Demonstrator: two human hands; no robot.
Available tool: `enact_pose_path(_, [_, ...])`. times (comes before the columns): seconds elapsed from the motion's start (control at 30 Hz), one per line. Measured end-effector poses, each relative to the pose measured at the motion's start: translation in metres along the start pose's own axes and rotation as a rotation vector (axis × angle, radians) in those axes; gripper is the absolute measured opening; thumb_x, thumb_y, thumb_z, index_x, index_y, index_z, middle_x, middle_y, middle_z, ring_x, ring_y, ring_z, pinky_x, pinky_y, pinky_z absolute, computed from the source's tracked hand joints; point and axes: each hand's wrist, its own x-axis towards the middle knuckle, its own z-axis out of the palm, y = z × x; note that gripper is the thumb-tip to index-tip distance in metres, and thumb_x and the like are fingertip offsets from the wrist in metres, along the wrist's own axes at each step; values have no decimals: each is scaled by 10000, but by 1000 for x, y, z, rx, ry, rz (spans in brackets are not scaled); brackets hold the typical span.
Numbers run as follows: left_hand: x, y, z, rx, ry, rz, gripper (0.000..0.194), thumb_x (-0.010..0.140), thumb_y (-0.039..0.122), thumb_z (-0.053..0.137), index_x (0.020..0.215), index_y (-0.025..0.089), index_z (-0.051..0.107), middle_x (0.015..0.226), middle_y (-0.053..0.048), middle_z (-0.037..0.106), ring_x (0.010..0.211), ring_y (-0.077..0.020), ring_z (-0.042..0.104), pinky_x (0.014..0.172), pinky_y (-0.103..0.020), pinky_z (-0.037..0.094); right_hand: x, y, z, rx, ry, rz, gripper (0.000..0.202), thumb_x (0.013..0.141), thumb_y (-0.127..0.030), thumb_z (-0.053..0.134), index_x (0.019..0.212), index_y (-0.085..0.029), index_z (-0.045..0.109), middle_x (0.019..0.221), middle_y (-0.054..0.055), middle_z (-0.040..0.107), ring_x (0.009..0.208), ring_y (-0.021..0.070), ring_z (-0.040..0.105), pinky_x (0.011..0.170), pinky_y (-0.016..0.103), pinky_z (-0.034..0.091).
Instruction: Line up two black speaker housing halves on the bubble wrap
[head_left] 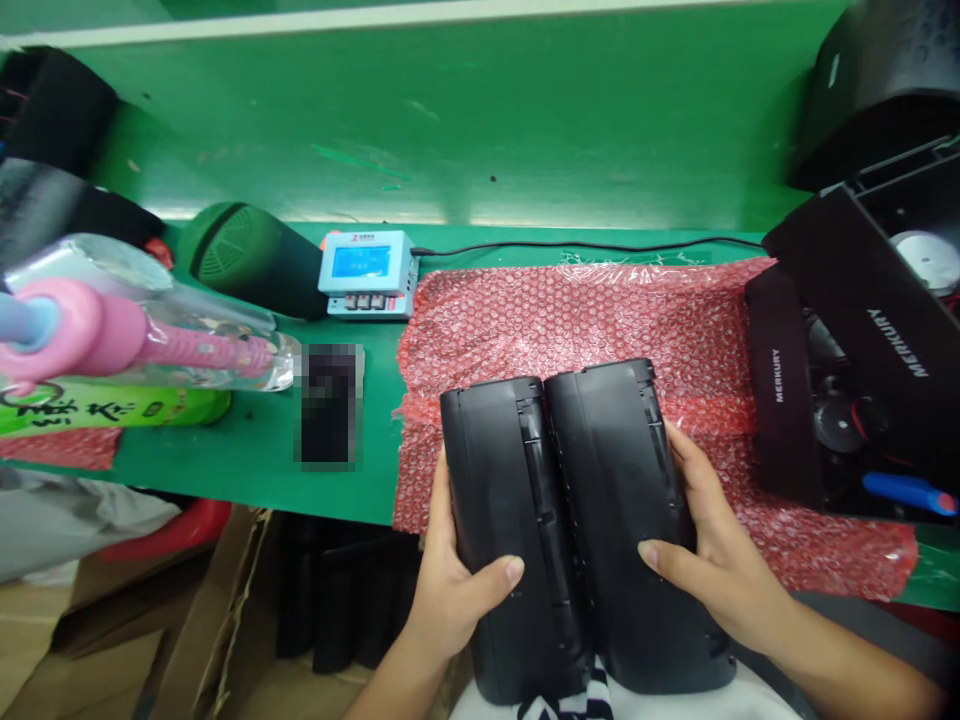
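My left hand (469, 580) is wrapped round the outer side of a long black plastic housing (495, 470), thumb lying across its face. In my right hand (709, 555) is a second, similar black plastic housing (615, 450), gripped at its right edge with the thumb on top. The two housings stand side by side, almost touching, with clips and slots along their facing edges. Their far ends reach over a red bubble wrap sheet (540, 320), and their near ends are close to my lap. My fingers underneath are mostly hidden.
A light-blue tester (366, 275) with a lit screen and cable stands behind, beside a dark cylindrical speaker (247, 255). To the left are a phone (328, 405) and bottles (210, 345). Black MERKURY boxes (847, 330) and a blue pen (904, 492) lie right. A cardboard box (217, 600) sits below.
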Motion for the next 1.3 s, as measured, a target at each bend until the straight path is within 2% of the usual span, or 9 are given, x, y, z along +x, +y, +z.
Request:
enact_pose_path(0.2, [0,-1,0,-26,-2,15,973,660,250,760,1460,327,211,1508,-13,330,1366,-210,330,1071,-232,354,0,3,0,58,3,-4,742,891,-299,620,1475,-283,161,1495,-15,220,1361,162,206,1083,224,297])
enact_pose_path(0.47, [1,-2,0,-41,-4,-1,976,659,259,758,1461,323,205,1506,-29,330,1366,-239,327,1089,-275,341,1,4,0,79,18,-1,751,876,-313,633,1471,-245,180,1486,16,241,1348,172,241,1091,227,275])
enact_pose_path(0.7, [1,6,-7,61,-68,-55,1019,657,317,761,1463,314,138,1512,-59,299,1365,-274,319,1094,-343,333,3,3,-11,57,-69,40,758,883,-358,644,1459,-298,155,1492,15,215,1362,209,203,1092,325,310])
enact_pose_path(0.83, [16,8,-22,181,-69,12,854,722,418,695,1423,273,228,1477,-89,330,1327,-297,366,1069,-393,354,13,5,-21,118,-111,35,685,896,-358,627,1430,-285,204,1487,50,212,1362,227,199,1124,388,247])
enact_pose_path(0.93, [32,12,-26,181,-27,140,721,786,446,612,1401,240,297,1491,-83,318,1360,-275,319,1102,-380,305,23,9,-23,162,-40,25,681,884,-349,635,1415,-284,215,1495,63,193,1368,219,183,1131,425,221])
enact_pose_path(1.03, [41,19,-18,137,51,238,705,802,410,594,1421,238,305,1537,-35,252,1418,-221,198,1157,-325,198,33,9,-18,174,91,23,699,884,-376,612,1433,-280,190,1507,57,161,1378,206,149,1146,452,152])
enact_pose_path(1.1, [42,23,-8,76,35,227,727,801,419,587,1440,243,289,1547,-11,233,1428,-209,165,1167,-313,173,37,7,-12,177,93,53,719,884,-415,587,1454,-263,176,1516,40,141,1381,201,133,1157,431,106])
enact_pose_path(1.2, [39,23,3,-34,5,174,730,804,389,590,1450,265,273,1555,20,205,1431,-206,154,1166,-313,193,38,3,-4,127,63,89,748,876,-455,577,1471,-238,179,1521,12,122,1387,194,99,1164,382,87])
enact_pose_path(1.3, [39,20,4,-132,44,125,606,848,307,540,1421,280,343,1533,31,267,1416,-190,211,1144,-297,255,38,3,-2,123,80,101,740,877,-469,568,1471,-239,191,1517,2,143,1383,200,123,1164,375,105])
